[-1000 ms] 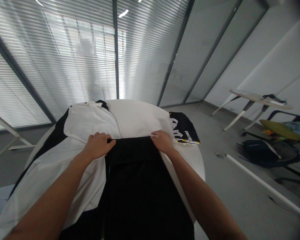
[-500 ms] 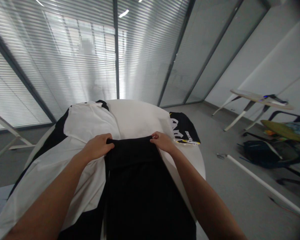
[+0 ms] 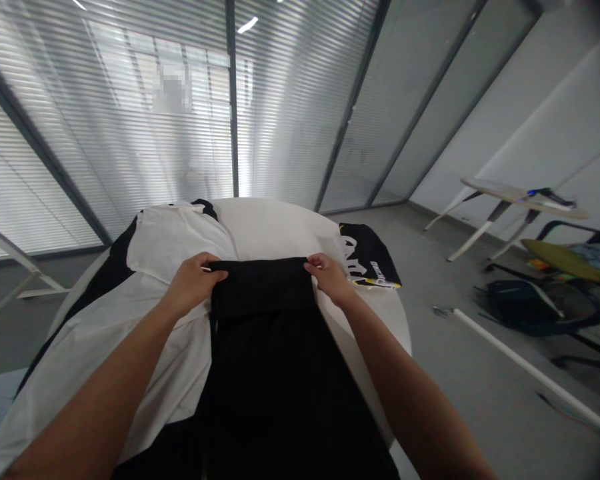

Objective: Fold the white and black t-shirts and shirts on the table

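Now black cloth (image 3: 285,370) higher in view

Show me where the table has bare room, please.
Far middle of the white table: between the white cloth, held black cloth and printed black cloth. Smaller: just nearer than the printed one, beside the right arm. Crowded: left side.

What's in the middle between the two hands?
The black cloth: its far edge spans from the left hand to the right hand in the head view.
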Available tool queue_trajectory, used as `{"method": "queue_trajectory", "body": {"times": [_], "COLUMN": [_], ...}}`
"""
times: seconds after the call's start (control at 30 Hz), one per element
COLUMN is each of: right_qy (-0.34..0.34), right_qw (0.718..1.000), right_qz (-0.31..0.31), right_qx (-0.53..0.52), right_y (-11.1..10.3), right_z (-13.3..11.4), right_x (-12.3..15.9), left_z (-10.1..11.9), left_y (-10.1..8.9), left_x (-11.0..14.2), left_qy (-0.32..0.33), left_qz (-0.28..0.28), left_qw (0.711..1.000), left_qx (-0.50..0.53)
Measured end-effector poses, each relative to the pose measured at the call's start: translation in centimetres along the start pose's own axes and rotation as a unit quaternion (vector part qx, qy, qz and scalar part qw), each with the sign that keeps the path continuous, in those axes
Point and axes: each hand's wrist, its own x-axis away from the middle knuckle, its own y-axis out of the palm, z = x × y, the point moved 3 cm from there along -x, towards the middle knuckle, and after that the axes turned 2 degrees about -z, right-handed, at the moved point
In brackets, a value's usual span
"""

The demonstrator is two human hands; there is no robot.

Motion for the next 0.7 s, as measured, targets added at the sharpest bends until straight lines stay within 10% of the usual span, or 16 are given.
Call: {"method": "queue_trajectory", "body": {"times": [0.33, 0.7], "right_qy": [0.006, -0.051], "right_qw": [0.972, 0.958], "right_qz": [-0.018, 0.017], "right_qx": [-0.232, -0.280], "right_y": [0.2, -0.7], "right_z": [-1.8, -1.2], "right_x": [1.1, 0.4], "left_z": [1.3, 2.0], "left_y": [0.8, 0.6], "left_x": [0.7, 1.6], "left_qy": [0.021, 0.211], "left_qz": [0.009, 0.006], "left_qw": [0.954, 0.959], "left_qx": [0.300, 0.191]}}
